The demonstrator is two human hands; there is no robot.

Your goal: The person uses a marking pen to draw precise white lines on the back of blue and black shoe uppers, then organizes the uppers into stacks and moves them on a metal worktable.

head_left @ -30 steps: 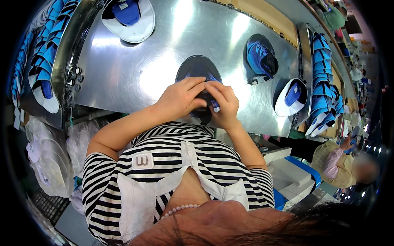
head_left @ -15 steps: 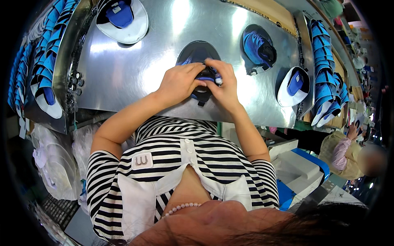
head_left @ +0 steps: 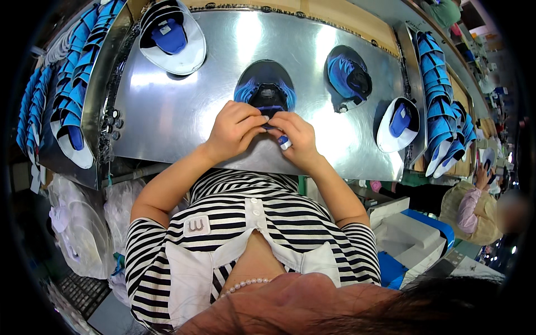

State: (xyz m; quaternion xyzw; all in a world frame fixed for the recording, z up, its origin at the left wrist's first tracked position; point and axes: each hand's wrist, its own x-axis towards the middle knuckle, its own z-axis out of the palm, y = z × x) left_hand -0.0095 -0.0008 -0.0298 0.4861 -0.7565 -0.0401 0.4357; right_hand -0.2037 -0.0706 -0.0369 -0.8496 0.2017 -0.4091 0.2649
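Your work surface is a shiny steel table (head_left: 184, 106) with a raised rim along its edges. A cap (head_left: 267, 89) in blue and black lies at its centre, right at your fingertips. At ten o'clock from it sits a white cap (head_left: 172, 38) with a blue inside. At two o'clock lies another blue-and-black cap (head_left: 349, 78), and at three o'clock a second white cap (head_left: 397, 124). Stacks of blue caps (head_left: 441, 100) flank the right edge, probably resting on a side ledge.

We see a white cap (head_left: 173, 39) upper left, stacked blue caps (head_left: 444, 72) far right, a white box (head_left: 410, 237) lower right.
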